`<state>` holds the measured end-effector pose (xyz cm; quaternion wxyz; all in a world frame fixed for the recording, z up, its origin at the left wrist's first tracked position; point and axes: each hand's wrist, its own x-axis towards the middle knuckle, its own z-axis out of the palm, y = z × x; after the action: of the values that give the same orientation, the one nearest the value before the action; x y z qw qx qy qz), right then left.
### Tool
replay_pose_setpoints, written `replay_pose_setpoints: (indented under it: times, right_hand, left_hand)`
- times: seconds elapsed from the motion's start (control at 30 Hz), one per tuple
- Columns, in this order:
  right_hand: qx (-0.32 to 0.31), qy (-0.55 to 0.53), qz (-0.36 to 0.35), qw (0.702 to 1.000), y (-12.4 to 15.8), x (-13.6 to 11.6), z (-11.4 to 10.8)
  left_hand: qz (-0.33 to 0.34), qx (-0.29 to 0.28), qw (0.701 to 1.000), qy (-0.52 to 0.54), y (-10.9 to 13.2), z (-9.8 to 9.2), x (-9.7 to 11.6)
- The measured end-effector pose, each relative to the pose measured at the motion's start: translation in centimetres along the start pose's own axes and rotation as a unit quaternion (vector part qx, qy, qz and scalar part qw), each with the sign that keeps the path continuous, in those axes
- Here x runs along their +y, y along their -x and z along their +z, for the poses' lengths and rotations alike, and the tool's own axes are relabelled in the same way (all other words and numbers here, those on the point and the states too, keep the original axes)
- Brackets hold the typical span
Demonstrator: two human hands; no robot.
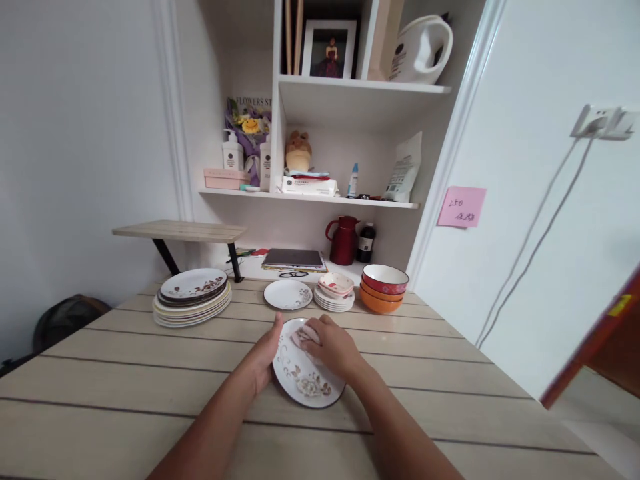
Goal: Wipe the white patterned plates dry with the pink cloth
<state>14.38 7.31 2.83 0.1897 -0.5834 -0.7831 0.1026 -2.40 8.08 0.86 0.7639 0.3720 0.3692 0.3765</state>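
A white plate (309, 383) with brown flowers and a dark rim is tilted up over the near middle of the wooden table. My left hand (263, 357) grips its left edge, thumb at the rim and the other fingers hidden behind. Bunched in my right hand (330, 343) is a pale pinkish cloth (299, 335), pressed against the upper part of the plate's face. Just beyond lies another flowered plate (287, 294), flat on the table.
On the left a stack of plates (193, 308) stands near a small raised shelf (180, 231). Small dishes (335, 299) and stacked bowls (383, 293) sit at the back right. Behind them are glasses (293, 274), a laptop (293, 257), a red jug (344, 241) and a dark bottle (367, 243).
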Motion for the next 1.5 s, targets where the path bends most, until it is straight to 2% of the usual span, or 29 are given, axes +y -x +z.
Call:
replay_pose_setpoints:
  times: [0.13, 0.27, 0.37, 0.43, 0.6, 0.7, 0.87, 1.03, 1.13, 1.23, 1.3, 1.37, 1.43, 1.5]
  right_hand:
    - [-0.022, 0.019, -0.047, 0.998, 0.7, -1.4, 0.1]
    - [0.033, -0.011, -0.108, 0.994, 0.1, -2.6, 1.0]
    - [0.077, -0.002, -0.076, 0.994, -1.2, -2.3, 1.0]
    - [0.080, 0.021, -0.043, 0.996, -1.8, -1.5, 0.6]
    - [0.012, 0.083, 0.014, 0.996, -1.1, 0.6, -1.3]
    - [-0.038, 0.098, 0.035, 0.994, -0.1, 1.0, -2.2]
    - [-0.122, 0.101, -0.051, 0.986, 0.6, -0.8, -2.4]
    - [-0.130, 0.057, -0.103, 0.985, 1.1, -2.0, -1.2]
    - [-0.107, -0.043, -0.139, 0.984, 1.1, -2.0, -0.2]
    - [-0.010, -0.082, -0.133, 0.988, 0.3, -2.2, 0.6]
    - [0.066, -0.045, -0.088, 0.993, -0.5, -2.1, 0.7]
    - [0.116, 0.008, -0.041, 0.992, -1.1, -1.6, 0.4]
    - [0.127, 0.063, -0.006, 0.990, -1.3, -0.7, -0.3]
    - [0.096, 0.103, 0.023, 0.990, -0.9, 0.4, -1.1]
  left_hand:
    - [-0.005, 0.023, 1.000, 0.016, -0.1, 0.0, 0.0]
    - [0.008, 0.029, 0.999, 0.035, 0.0, 0.0, 0.0]
    - [0.018, 0.006, 0.999, 0.047, 0.0, -0.2, 0.0]
    - [0.018, -0.016, 0.999, 0.048, -0.1, -0.4, -0.1]
    - [0.017, -0.032, 0.999, 0.036, -0.1, -1.1, -0.3]
    - [0.029, -0.025, 0.999, 0.036, -0.1, -1.3, -0.3]
    - [0.024, -0.031, 0.998, 0.054, -0.1, -1.4, -0.5]
    - [0.017, -0.001, 0.999, 0.036, 0.2, -1.0, -0.2]
    - [0.019, 0.011, 0.999, 0.036, 0.1, -1.0, -0.1]
    - [0.014, 0.000, 0.998, 0.054, -0.2, -1.1, -0.1]
    - [0.015, -0.019, 0.997, 0.070, -0.4, -1.2, -0.1]
    - [0.013, -0.036, 0.996, 0.081, -0.6, -1.4, -0.1]
    - [0.006, -0.043, 0.995, 0.085, -0.6, -1.5, -0.1]
    - [0.006, -0.042, 0.995, 0.087, -0.6, -1.6, 0.0]
